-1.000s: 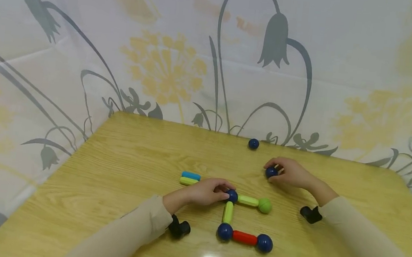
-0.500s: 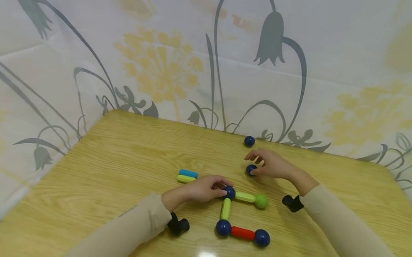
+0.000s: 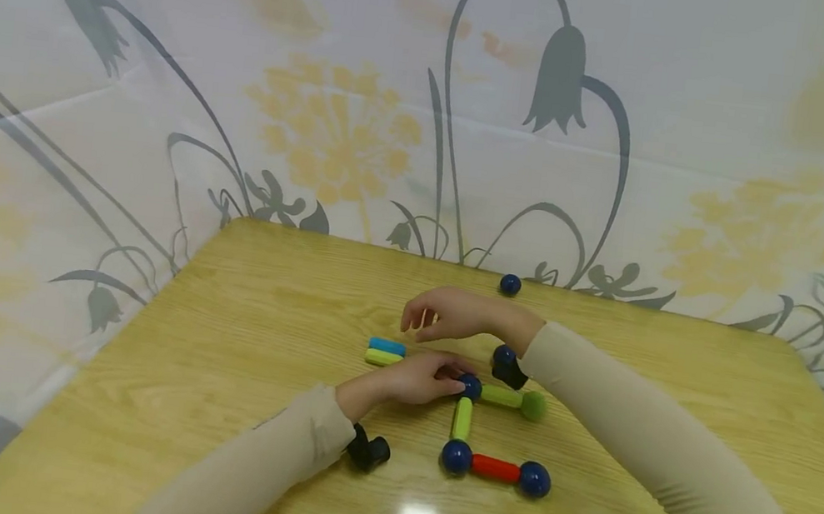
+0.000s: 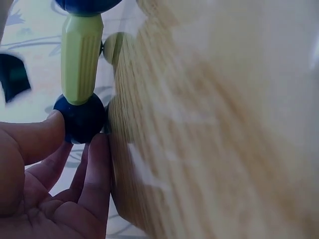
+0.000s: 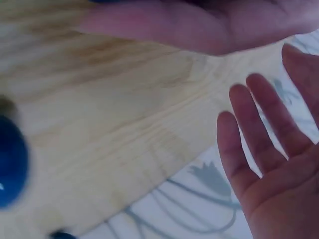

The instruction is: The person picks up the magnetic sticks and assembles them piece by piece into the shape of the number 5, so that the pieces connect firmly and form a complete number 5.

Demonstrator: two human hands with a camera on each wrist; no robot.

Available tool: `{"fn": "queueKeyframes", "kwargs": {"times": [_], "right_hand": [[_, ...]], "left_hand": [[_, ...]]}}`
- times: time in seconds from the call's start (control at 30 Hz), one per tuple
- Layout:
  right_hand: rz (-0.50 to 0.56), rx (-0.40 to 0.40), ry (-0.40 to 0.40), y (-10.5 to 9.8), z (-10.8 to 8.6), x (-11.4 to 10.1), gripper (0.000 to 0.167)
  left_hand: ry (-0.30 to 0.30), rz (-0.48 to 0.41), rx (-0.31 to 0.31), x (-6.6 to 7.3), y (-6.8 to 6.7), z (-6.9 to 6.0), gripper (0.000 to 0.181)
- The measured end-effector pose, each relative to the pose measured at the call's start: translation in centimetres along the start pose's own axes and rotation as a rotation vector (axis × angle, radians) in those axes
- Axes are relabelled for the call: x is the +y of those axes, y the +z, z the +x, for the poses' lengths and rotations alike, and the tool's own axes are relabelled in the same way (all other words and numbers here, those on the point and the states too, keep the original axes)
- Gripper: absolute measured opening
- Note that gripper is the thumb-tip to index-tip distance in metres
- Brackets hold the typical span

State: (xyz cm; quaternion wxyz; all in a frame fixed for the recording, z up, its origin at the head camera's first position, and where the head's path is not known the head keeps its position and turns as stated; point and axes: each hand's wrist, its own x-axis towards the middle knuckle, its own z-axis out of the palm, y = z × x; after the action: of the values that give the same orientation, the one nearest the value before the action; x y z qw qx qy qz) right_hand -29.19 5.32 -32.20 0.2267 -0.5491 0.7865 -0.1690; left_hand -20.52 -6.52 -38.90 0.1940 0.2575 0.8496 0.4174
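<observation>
My left hand (image 3: 423, 378) pinches a dark blue ball (image 3: 470, 387) between thumb and fingers. That ball is the corner of a toy assembly. One light green rod (image 3: 501, 396) leads from it to a green ball (image 3: 534, 406). Another green rod (image 3: 463, 420) comes toward me to a blue ball (image 3: 456, 457), then a red rod (image 3: 495, 468) and a blue ball (image 3: 534, 479). Holding nothing, my right hand (image 3: 454, 314) hovers above the left one, fingers loosely bent. The right wrist view shows its spread fingers (image 5: 238, 139).
A blue rod (image 3: 387, 346) and a yellow-green rod (image 3: 384, 358) lie side by side just beyond the left hand. One loose blue ball (image 3: 504, 355) is partly behind the right wrist's black camera (image 3: 509, 373). Another blue ball (image 3: 510, 284) sits near the table's far edge.
The right hand has let go of a blue ball, which now lies left of where it was held, and has moved left toward the rods. The left hand keeps its pinch on the corner ball.
</observation>
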Motion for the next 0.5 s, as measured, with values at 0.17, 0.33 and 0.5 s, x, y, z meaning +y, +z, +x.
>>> {"fn": "queueKeyframes", "kwargs": {"times": [0.17, 0.33, 0.5], "right_hand": [[-0.025, -0.173, -0.052, -0.4, 3.2, -0.2, 0.025], [0.015, -0.292, -0.05, -0.7, 5.0, 0.0, 0.029], [0.009, -0.352, -0.073, -0.5, 6.0, 0.4, 0.029]], "left_hand": [[0.03, 0.019, 0.018, -0.1, 0.0, -0.1, 0.03], [0.02, 0.011, 0.018, 0.0, 0.2, 0.0, 0.029], [0.006, 0.008, 0.027, 0.0, 0.0, -0.1, 0.028]]}}
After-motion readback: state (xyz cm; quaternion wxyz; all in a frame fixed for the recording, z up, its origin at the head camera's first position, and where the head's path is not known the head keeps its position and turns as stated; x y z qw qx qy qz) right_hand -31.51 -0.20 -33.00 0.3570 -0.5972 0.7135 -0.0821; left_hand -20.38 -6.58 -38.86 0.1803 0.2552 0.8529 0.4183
